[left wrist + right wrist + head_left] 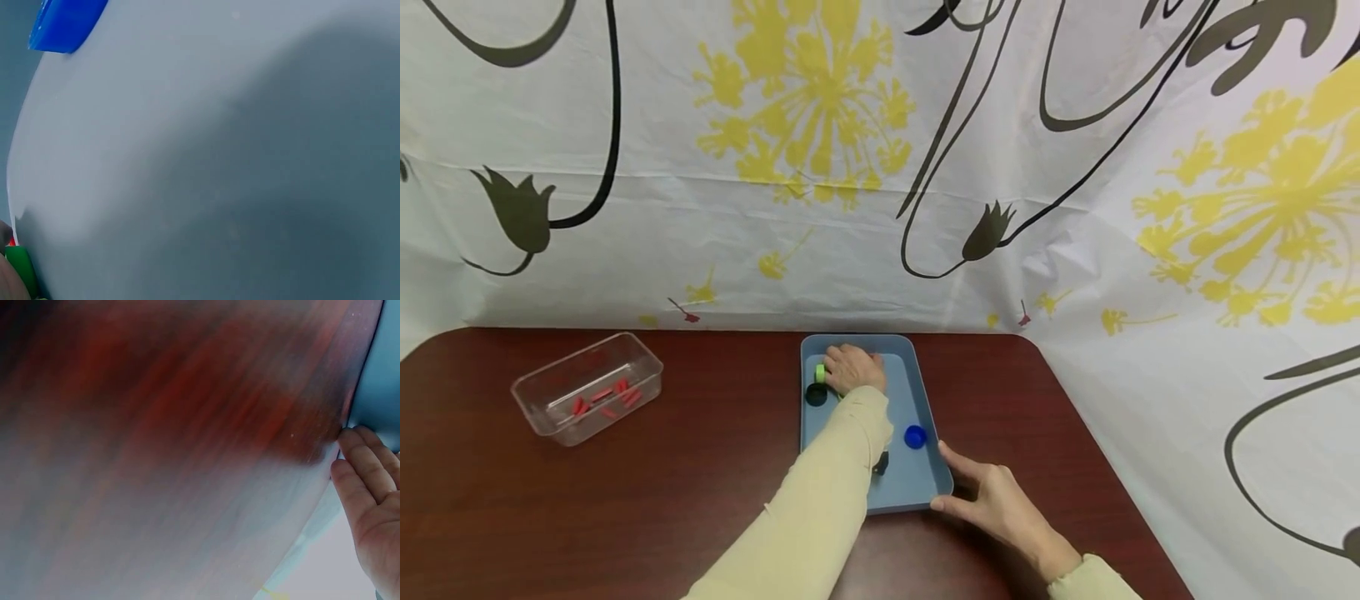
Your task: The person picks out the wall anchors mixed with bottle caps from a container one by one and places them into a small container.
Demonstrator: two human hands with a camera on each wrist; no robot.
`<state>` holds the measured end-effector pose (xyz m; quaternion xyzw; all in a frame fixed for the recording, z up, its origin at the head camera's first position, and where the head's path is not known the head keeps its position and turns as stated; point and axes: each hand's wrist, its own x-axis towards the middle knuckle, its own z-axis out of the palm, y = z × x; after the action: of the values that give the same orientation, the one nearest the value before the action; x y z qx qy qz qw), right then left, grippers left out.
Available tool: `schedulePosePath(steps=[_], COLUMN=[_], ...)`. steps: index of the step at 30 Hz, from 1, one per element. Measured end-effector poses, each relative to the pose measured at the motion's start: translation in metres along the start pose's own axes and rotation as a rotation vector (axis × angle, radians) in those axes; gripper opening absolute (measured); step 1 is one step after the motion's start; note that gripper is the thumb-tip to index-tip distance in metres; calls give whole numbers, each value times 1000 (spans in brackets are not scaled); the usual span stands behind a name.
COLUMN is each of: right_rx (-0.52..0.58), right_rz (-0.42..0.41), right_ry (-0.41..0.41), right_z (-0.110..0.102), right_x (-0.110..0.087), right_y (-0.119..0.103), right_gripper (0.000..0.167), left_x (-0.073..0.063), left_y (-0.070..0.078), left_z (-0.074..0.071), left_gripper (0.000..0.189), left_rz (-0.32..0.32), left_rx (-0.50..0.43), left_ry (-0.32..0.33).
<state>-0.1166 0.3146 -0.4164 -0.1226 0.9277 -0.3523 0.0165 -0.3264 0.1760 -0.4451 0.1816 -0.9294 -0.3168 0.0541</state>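
My left hand (853, 368) is down inside the blue tray (927, 392), near its far end. Beside its fingers lie a light green cap (820, 373) and a black round cap (816, 394). In the left wrist view, fingers touch or nearly touch a green piece (21, 270) at the lower left edge; their grip is mostly out of frame. A blue cap (915, 437) sits in the tray's right part, and a small black thing (882, 463) shows beside the sleeve. My right hand (1003, 504) rests at the tray's near right corner, fairly straight fingers against its side.
A clear plastic box (587, 387) with several small red pieces stands on the dark red-brown table (722, 433) at left. Behind the table hangs a patterned white cloth (850, 250), which continues along the right side. The left forearm crosses over the tray's near left part.
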Motion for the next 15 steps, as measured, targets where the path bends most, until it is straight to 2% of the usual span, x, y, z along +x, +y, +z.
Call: schedulePosePath(steps=[9,15], right_rx=[9,-12], right_rz=[11,19], right_ry=[-8,-11], right_z=[1,-1], right_x=[0,0], right_y=[-1,-2], right_gripper=[77,77], left_x=[1,-2], left_y=[-3,2], left_z=[-9,-16], left_gripper=[50,49], left_rz=[6,16], left_rx=[-35,-70], left_ry=[-70,-109])
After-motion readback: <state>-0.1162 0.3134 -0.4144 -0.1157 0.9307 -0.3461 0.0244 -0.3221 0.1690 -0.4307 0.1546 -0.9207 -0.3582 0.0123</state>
